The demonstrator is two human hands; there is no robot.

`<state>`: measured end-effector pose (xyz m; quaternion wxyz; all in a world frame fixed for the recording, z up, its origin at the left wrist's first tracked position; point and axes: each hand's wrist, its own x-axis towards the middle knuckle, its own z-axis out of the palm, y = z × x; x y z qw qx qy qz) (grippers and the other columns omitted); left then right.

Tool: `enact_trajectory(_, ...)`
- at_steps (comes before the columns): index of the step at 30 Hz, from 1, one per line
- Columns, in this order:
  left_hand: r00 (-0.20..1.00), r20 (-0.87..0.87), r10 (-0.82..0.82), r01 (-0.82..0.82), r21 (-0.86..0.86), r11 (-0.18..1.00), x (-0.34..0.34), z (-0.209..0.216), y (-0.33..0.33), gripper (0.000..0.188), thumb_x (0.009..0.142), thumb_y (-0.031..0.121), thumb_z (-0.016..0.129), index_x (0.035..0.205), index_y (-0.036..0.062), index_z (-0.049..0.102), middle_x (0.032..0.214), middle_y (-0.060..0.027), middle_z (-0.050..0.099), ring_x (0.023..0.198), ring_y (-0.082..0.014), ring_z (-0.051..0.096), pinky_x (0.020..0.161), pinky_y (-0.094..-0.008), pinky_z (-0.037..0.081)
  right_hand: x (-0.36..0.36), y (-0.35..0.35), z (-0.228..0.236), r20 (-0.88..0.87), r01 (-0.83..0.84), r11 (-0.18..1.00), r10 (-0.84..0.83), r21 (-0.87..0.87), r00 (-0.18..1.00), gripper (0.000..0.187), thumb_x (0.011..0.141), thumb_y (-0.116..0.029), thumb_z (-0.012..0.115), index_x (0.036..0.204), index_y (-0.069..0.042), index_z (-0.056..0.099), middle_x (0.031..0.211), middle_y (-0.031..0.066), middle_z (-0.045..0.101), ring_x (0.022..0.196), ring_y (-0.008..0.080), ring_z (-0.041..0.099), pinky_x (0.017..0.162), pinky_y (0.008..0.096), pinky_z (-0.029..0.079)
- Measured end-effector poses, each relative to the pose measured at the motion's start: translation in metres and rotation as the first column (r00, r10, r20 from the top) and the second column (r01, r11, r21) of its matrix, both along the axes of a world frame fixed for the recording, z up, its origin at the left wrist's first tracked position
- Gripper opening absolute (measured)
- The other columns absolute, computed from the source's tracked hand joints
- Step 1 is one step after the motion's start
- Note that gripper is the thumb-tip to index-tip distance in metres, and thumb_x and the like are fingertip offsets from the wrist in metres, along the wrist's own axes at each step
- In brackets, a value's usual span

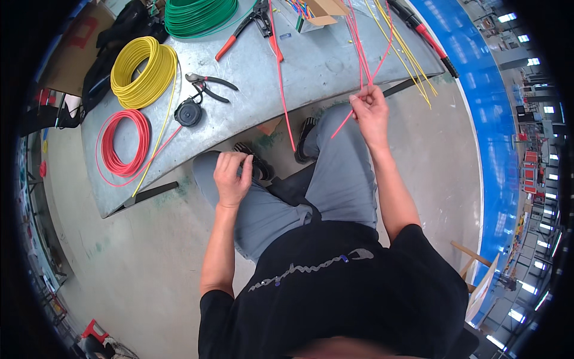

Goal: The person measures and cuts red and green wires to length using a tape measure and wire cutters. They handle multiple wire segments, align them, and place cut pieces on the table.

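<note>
My right hand (372, 113) pinches a red wire (341, 124) between thumb and fingertips, just off the table's front edge. The wire's short end points down over my right thigh. Beyond that hand, more red wires (360, 48) run back across the table. My left hand (232, 176) is over my left knee with its fingers curled; whatever they hold, if anything, is hidden. Between the hands, another red wire (284, 99) hangs over the table edge. Red-handled wire strippers (261, 21) rest beside it, and black-handled cutters (210, 88) lie farther left.
On the grey metal table (317, 75) are yellow (122, 75), red (106, 143) and green (200, 18) wire coils. A black round tape measure (189, 112) sits near the cutters. Yellow wires (406, 48) and a red-and-black tool (427, 39) are at right; an open carton (323, 9) stands behind.
</note>
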<state>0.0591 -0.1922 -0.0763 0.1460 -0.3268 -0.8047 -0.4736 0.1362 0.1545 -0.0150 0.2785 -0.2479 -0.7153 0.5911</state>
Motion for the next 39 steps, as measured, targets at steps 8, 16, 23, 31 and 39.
enact_trajectory(8,0.962,0.273,0.005,0.018,-0.081,0.997,-0.014,-0.04,0.015,0.013,0.091,0.011,0.081,0.092,0.0023,0.071,0.084,-0.0112,0.07,0.077,-0.0297,0.064,0.072,-0.0385,0.053,0.066,-0.082,0.003,-0.052,-0.093,0.996,0.094,0.009,0.994,0.017,0.101,0.001,0.068,0.099,-0.004,0.052,0.103,0.0057,0.069,0.073,0.0014,0.054,0.062,0.0188,0.045)
enact_trajectory(16,0.96,0.278,-0.036,0.075,-0.134,0.988,-0.028,-0.046,0.017,0.013,0.092,0.012,0.08,0.092,0.0017,0.072,0.083,-0.0136,0.07,0.075,-0.0318,0.066,0.072,-0.0401,0.054,0.011,0.026,0.019,0.042,-0.032,0.94,0.019,0.339,0.999,0.007,0.098,-0.005,0.069,0.097,-0.001,0.063,0.093,0.0026,0.07,0.071,0.0037,0.052,0.063,0.0236,0.044)
enact_trajectory(23,0.94,0.241,0.24,-0.167,-0.289,0.943,-0.036,-0.053,-0.037,0.013,0.093,0.015,0.078,0.094,0.0029,0.073,0.09,-0.0145,0.073,0.085,-0.0349,0.069,0.076,-0.0427,0.054,0.036,-0.003,0.012,0.305,-0.466,0.878,0.477,-0.112,0.825,0.017,0.093,-0.014,0.08,0.103,-0.002,0.075,0.092,0.0044,0.073,0.082,0.0128,0.067,0.072,0.0295,0.053)
enact_trajectory(31,0.971,0.103,0.214,-0.151,-0.43,0.89,-0.043,-0.07,-0.029,0.025,0.09,0.018,0.078,0.109,0.0025,0.076,0.11,-0.0219,0.075,0.103,-0.0457,0.069,0.094,-0.0522,0.052,-0.062,-0.055,-0.352,0.813,-0.673,0.619,0.091,0.406,0.575,0.05,0.094,-0.055,0.063,0.122,-0.017,0.078,0.127,0.0133,0.074,0.117,0.0346,0.07,0.101,0.0466,0.056)
enact_trajectory(39,0.839,0.357,0.41,-0.145,-0.581,0.801,-0.01,-0.08,-0.055,0.036,0.082,0.017,0.07,0.114,0.0011,0.077,0.12,-0.025,0.074,0.119,-0.0478,0.067,0.112,-0.0527,0.045,-0.138,-0.026,-0.507,0.95,-0.402,0.91,0.037,0.096,0.311,0.062,0.096,-0.064,0.056,0.125,-0.014,0.078,0.136,0.013,0.072,0.124,0.0352,0.068,0.105,0.0471,0.055)
